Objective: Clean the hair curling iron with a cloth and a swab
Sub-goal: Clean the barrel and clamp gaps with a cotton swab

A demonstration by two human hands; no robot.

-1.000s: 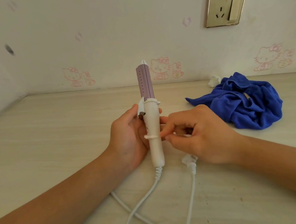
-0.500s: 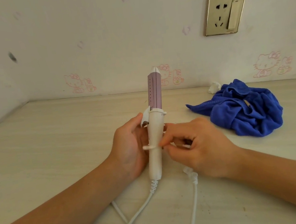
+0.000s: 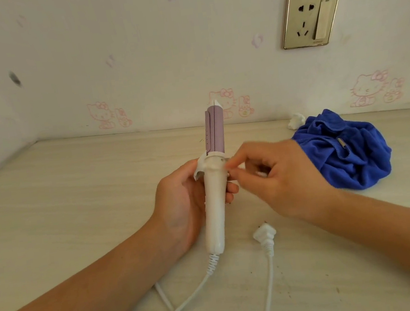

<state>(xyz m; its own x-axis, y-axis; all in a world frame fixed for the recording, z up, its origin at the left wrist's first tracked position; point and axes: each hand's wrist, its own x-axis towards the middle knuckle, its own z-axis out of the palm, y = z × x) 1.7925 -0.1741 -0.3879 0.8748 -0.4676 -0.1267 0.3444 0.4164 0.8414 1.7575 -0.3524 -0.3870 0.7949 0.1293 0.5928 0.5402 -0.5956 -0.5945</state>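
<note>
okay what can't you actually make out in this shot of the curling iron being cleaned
Head view only:
- Swab: motion-blurred, mostly hidden in the right hand.
- Curling iron: handle's far side covered by the left hand.
- Cord: cut off by the bottom edge.
- White lump behind the blue cloth: too small to identify.

No readable words, brand names or numbers anywhere in view. Only pictures for signs: pink cartoon cat figures with bows printed on the wallpaper (image 3: 132, 47) at three spots low on the wall, namely at left (image 3: 108, 115), behind the tip of the curling iron (image 3: 231, 105) and at right (image 3: 376, 88), plus faint small pink motifs higher up. A tiny mark at the bottom edge of the gold-framed wall socket (image 3: 311, 18), too small to make out.
</note>
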